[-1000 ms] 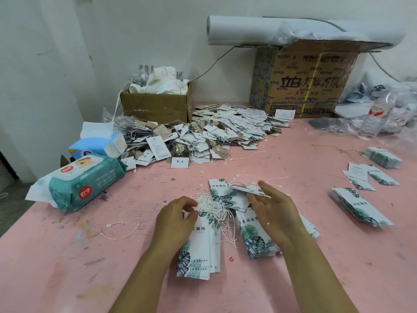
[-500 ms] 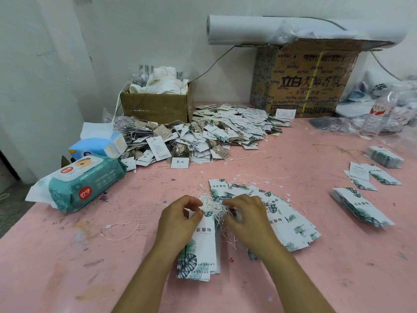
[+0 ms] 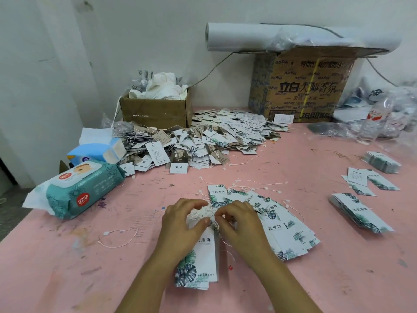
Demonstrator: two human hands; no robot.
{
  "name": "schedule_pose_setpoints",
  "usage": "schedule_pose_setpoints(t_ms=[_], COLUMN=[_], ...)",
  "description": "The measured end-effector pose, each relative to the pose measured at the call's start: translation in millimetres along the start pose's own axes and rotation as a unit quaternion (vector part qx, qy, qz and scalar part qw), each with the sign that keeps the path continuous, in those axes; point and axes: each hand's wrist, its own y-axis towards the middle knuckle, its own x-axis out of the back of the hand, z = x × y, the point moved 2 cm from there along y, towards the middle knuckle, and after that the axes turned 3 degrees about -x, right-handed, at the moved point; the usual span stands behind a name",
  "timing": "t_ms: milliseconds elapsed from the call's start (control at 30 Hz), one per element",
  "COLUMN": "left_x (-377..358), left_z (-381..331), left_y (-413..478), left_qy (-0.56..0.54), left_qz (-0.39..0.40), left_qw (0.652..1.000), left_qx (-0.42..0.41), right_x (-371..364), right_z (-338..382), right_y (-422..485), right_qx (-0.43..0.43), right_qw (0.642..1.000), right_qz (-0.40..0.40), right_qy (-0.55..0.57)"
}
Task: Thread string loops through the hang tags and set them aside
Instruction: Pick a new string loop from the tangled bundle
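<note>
A stack of white hang tags with green leaf prints point(image 3: 202, 265) lies on the pink table point(image 3: 67, 267) in front of me. My left hand point(image 3: 180, 224) grips its top end, thumb over a tangled bunch of white string loops point(image 3: 202, 213). My right hand point(image 3: 242, 224) pinches strings at that same bunch. To the right of my hands, more leaf tags point(image 3: 288, 231) lie fanned out with strings on them. One loose string loop point(image 3: 117, 237) lies to the left.
A large heap of finished tags point(image 3: 203, 141) fills the back. Behind it stand a small cardboard box point(image 3: 153, 111) and a big printed carton point(image 3: 302, 86). A wet-wipes pack point(image 3: 83, 188) and tissue pack point(image 3: 97, 150) lie left. Other tag stacks point(image 3: 361, 213) sit right.
My right hand has put down the tag it held over the fanned pile and come left to the string bunch. My left hand stays on the stack's top.
</note>
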Motion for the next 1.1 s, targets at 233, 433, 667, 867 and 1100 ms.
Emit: schedule_pose_setpoints(t_ms=[233, 433, 667, 867, 1100], left_x=[-3, -7, -7, -9, -6], left_z=[-2, -3, 3, 7, 8], left_y=[1, -2, 0, 0, 0], left_qy=[0.015, 0.027, 0.067, 0.125, 0.140], left_qz=[0.024, 0.064, 0.031, 0.005, -0.048], left_qw=[0.999, 0.997, 0.997, 0.991, 0.988], left_qx=[-0.039, -0.046, -0.031, -0.039, -0.042], right_x=[1, 2, 8, 9, 13], right_z=[3, 6, 8, 7, 9], right_y=[-2, -5, -5, -5, -1], right_qx=[0.011, 0.003, -0.030, -0.069, -0.108], right_qw=[0.999, 0.993, 0.970, 0.922, 0.855], right_qz=[-0.013, 0.000, -0.052, -0.078, -0.065], right_qy=[0.051, 0.121, 0.235, 0.372, 0.503])
